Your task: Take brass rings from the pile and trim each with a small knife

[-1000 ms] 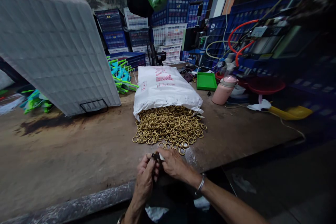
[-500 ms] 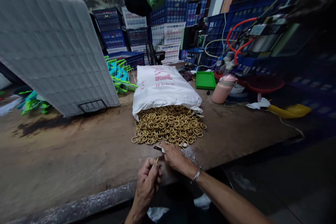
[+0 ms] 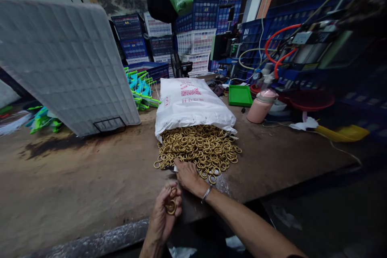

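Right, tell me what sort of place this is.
Likely a small workshop: rings spill from a sack onto the table, with stacked crates behind and orange hoses at right.

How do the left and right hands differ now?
- Hold: the left hand has at least one gold ring in its curled fingers; the right hand grips a small dark tool.
- Place: left is nearer the table's front edge, apart from the ring pile; right is farther forward, at the pile's front.
- Pose: left's curled fingers show; right is back-up.

Shared: both are bare and holding something.
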A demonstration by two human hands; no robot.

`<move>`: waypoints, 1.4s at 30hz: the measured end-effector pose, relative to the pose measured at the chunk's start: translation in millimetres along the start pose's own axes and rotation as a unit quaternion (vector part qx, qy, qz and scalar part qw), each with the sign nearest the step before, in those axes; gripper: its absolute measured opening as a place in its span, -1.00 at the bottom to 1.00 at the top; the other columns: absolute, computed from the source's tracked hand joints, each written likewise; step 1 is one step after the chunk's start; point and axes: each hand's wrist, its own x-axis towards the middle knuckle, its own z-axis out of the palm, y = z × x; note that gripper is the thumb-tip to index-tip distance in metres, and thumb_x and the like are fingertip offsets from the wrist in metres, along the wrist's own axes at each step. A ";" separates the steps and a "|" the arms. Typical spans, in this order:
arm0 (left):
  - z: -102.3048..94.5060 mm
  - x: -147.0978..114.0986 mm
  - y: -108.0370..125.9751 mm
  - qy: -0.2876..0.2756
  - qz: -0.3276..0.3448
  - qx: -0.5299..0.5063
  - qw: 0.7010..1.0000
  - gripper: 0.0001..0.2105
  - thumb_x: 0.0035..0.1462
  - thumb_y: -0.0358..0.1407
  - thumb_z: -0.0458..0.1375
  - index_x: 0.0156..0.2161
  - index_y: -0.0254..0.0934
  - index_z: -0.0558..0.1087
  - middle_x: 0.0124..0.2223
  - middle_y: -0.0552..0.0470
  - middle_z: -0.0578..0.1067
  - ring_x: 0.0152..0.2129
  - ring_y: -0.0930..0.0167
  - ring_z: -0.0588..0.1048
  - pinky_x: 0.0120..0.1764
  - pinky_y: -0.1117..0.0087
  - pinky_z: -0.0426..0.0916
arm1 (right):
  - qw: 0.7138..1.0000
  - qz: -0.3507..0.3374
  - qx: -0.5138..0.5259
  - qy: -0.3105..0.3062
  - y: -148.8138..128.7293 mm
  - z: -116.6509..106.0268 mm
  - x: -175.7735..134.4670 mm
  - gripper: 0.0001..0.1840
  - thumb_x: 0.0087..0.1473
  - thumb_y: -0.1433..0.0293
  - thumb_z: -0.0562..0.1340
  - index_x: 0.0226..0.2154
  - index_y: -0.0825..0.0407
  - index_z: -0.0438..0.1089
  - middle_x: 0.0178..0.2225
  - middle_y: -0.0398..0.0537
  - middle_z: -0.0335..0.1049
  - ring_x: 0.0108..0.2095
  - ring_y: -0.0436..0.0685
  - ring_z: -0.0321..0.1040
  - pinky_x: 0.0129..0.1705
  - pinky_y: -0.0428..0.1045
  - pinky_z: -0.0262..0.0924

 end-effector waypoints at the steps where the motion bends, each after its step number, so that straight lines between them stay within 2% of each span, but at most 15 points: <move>1: -1.3 0.9 1.2 0.001 -0.005 -0.011 1.000 -0.84 -0.07 -0.29 0.17 -0.36 -0.34 0.39 -0.48 0.06 0.42 -0.64 0.56 0.33 -0.68 0.60 0.14 | 1.000 -0.004 -0.002 0.005 0.4 0.2 0.1 -0.73 -0.04 0.50 0.01 -0.20 0.03 0.15 -0.41 0.00 0.38 -0.39 0.12 0.30 -0.41 -0.06 -0.07; 4: -4.7 4.4 3.3 0.015 -0.001 -0.026 1.000 -0.87 -0.11 -0.32 0.20 -0.46 -0.37 0.38 -0.46 0.03 0.42 -0.57 0.53 0.38 -0.66 0.59 0.18 | 1.000 -0.021 0.003 0.011 5.5 1.0 -0.2 -0.74 -0.05 0.49 0.02 -0.22 0.05 0.15 -0.43 0.00 0.37 -0.41 0.11 0.29 -0.43 -0.06 -0.09; 7: -5.3 7.9 4.1 0.040 0.021 -0.006 0.999 -0.86 -0.14 -0.34 0.23 -0.48 -0.35 0.36 -0.45 0.04 0.42 -0.55 0.52 0.39 -0.66 0.60 0.21 | 0.998 -0.050 0.041 0.004 13.7 0.8 -2.4 -0.73 -0.12 0.51 0.04 -0.26 0.06 0.16 -0.48 -0.06 0.35 -0.47 0.07 0.26 -0.47 -0.08 -0.12; 12: 0.2 11.9 1.8 0.057 0.098 0.103 0.988 -0.75 -0.14 -0.23 0.23 -0.34 -0.29 0.34 -0.56 0.16 0.35 -0.68 0.57 0.32 -0.73 0.63 0.12 | 0.981 -0.089 0.173 0.013 19.1 -8.7 -18.2 -0.66 -0.18 0.59 0.03 -0.27 0.02 0.19 -0.46 -0.14 0.32 -0.45 0.01 0.23 -0.44 -0.13 -0.09; 15: 2.2 13.7 -2.1 0.063 0.116 0.176 0.975 -0.69 -0.13 -0.15 0.20 -0.28 -0.28 0.33 -0.64 0.22 0.30 -0.77 0.61 0.22 -0.76 0.64 0.05 | 0.961 -0.091 0.262 0.005 15.4 -15.7 -30.1 -0.75 -0.13 0.57 0.06 -0.31 0.02 0.20 -0.46 -0.17 0.30 -0.46 -0.01 0.21 -0.42 -0.15 -0.05; 19: 0.6 14.0 -6.2 0.076 0.127 0.262 0.954 -0.71 -0.09 -0.08 0.14 -0.40 -0.29 0.32 -0.72 0.26 0.21 -0.84 0.65 0.09 -0.77 0.63 -0.01 | 0.927 -0.065 0.369 0.000 10.4 -18.1 -36.7 -0.95 -0.01 0.42 0.06 -0.42 0.04 0.22 -0.54 -0.22 0.22 -0.51 -0.05 0.13 -0.47 -0.16 -0.04; 23: -1.7 11.3 -7.5 0.093 0.132 0.338 0.927 -0.69 -0.10 -0.05 0.12 -0.40 -0.28 0.34 -0.74 0.27 0.17 -0.85 0.64 0.08 -0.77 0.62 -0.02 | 0.897 -0.003 0.440 -0.035 8.8 -15.6 -34.2 -0.83 0.02 0.37 0.02 -0.53 0.07 0.20 -0.63 -0.26 0.12 -0.57 -0.08 0.07 -0.52 -0.17 -0.05; 25: -2.3 10.3 -7.8 0.084 0.125 0.339 0.929 -0.70 -0.09 -0.05 0.12 -0.38 -0.27 0.34 -0.73 0.27 0.18 -0.84 0.63 0.10 -0.76 0.62 -0.01 | 0.894 0.008 0.446 -0.042 8.8 -14.6 -32.7 -0.83 0.00 0.39 0.02 -0.56 0.07 0.19 -0.64 -0.27 0.10 -0.58 -0.08 0.06 -0.53 -0.17 -0.06; 31: 3.2 6.6 -6.9 0.039 0.065 0.247 0.966 -0.73 -0.09 -0.10 0.14 -0.47 -0.27 0.24 -0.62 0.22 0.27 -0.79 0.64 0.16 -0.75 0.63 0.00 | 0.915 -0.015 0.403 -0.013 8.3 -16.7 -33.8 -0.85 -0.03 0.40 0.06 -0.57 0.08 0.20 -0.62 -0.28 0.08 -0.56 -0.09 0.01 -0.52 -0.17 -0.09; 36: 9.8 1.4 -4.3 0.012 0.058 0.209 0.976 -0.75 -0.08 -0.14 0.15 -0.46 -0.27 0.23 -0.60 0.21 0.26 -0.78 0.65 0.16 -0.74 0.64 0.00 | 0.921 -0.009 0.389 -0.022 11.7 -17.2 -35.7 -0.78 0.06 0.40 -0.03 -0.51 0.07 0.23 -0.61 -0.23 0.17 -0.56 -0.07 0.07 -0.50 -0.16 -0.06; 39: 9.3 2.3 -4.3 0.020 0.074 0.213 0.974 -0.73 -0.09 -0.11 0.15 -0.44 -0.27 0.23 -0.60 0.21 0.27 -0.78 0.65 0.17 -0.74 0.64 0.01 | 0.952 -0.024 0.304 0.000 16.0 -14.3 -39.5 -0.84 0.01 0.47 -0.01 -0.45 0.06 0.26 -0.56 -0.18 0.23 -0.52 -0.04 0.13 -0.46 -0.15 -0.06; 42: 6.6 6.2 -5.7 0.042 0.085 0.232 0.968 -0.72 -0.09 -0.09 0.15 -0.41 -0.26 0.24 -0.61 0.22 0.28 -0.79 0.64 0.19 -0.75 0.65 0.01 | 0.979 -0.067 0.192 -0.021 17.1 -13.3 -45.8 -0.79 -0.12 0.55 0.03 -0.38 0.04 0.27 -0.52 -0.16 0.28 -0.49 -0.01 0.15 -0.46 -0.12 -0.12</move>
